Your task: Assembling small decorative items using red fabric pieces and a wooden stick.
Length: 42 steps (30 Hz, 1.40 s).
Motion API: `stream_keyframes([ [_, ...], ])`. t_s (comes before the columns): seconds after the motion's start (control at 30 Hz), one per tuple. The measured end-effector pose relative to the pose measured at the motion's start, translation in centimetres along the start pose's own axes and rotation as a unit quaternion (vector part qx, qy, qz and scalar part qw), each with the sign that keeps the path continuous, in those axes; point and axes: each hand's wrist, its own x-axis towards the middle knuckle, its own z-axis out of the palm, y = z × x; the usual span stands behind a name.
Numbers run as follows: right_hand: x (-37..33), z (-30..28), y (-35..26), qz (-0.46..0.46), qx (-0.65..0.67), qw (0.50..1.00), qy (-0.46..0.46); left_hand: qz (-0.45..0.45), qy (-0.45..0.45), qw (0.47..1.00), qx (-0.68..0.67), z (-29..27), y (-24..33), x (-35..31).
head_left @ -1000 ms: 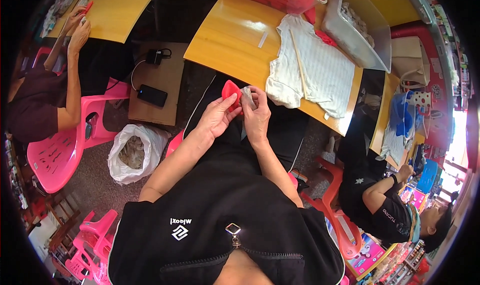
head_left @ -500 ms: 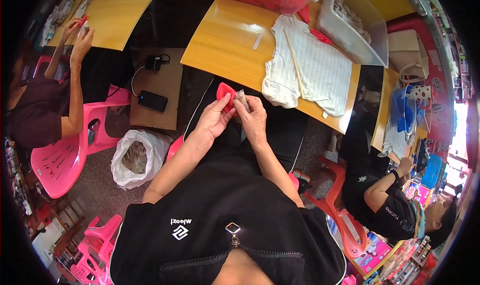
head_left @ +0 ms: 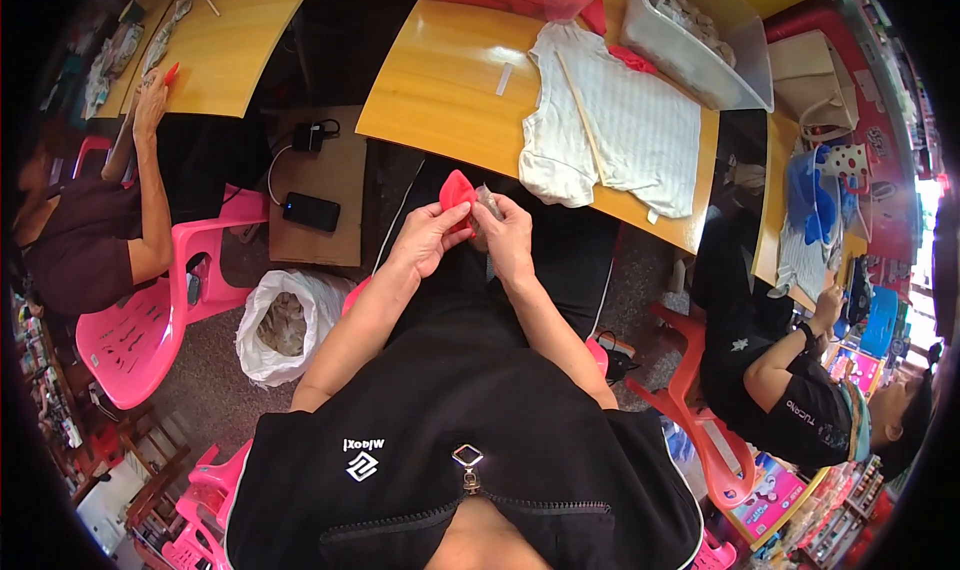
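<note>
Both hands work a small red piece over the lap, just off the near edge of the table.

Head view: the left hand (head_left: 425, 238) pinches the small red piece (head_left: 457, 192) with its fingers closed on it, and the right hand (head_left: 508, 232) has its fingers closed on a small clear wrapper (head_left: 489, 202) pressed against the red piece; the step in hand looks like fitting the two together, and the next move calls for a steady pinch while the wrapper slides. A white shirt (head_left: 610, 120) lies on the table (head_left: 450, 90) by its near edge. Compared with a second ago, the hands sit in nearly the same spot, the red piece a little more covered by the fingers.
</note>
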Motion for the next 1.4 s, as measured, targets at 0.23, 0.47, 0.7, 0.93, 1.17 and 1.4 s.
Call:
stream_keyframes([
  [0.23, 0.7, -0.3, 1.6, 0.020, 0.013, 1.000, -0.001, -0.011, -0.006, 0.997, -0.070, 0.0, -0.7, 0.7],
  [0.47, 0.5, 0.1, 0.8, -0.064, 0.034, 0.996, 0.055, -0.048, 0.014, 0.985, -0.165, -0.6, -1.4, 1.3],
  [0.7, -0.2, 0.2, -0.2, -0.099, -0.107, 0.989, 0.022, -0.028, -0.016, 0.985, -0.169, -0.9, -1.2, 1.3],
  [0.93, 0.1, 0.0, 0.1, -0.165, -0.161, 0.973, 0.021, -0.050, -0.029, 0.994, -0.093, 0.0, -0.9, 0.2],
  [1.17, -0.1, -0.1, 0.3, -0.100, -0.128, 0.986, 0.035, -0.020, 0.019, 1.000, -0.003, -0.2, -0.3, 0.6],
  [1.4, -1.1, -1.1, -0.7, -0.045, -0.242, 0.969, -0.037, 0.040, 0.031, 0.988, 0.145, -0.5, 1.2, 0.7],
])
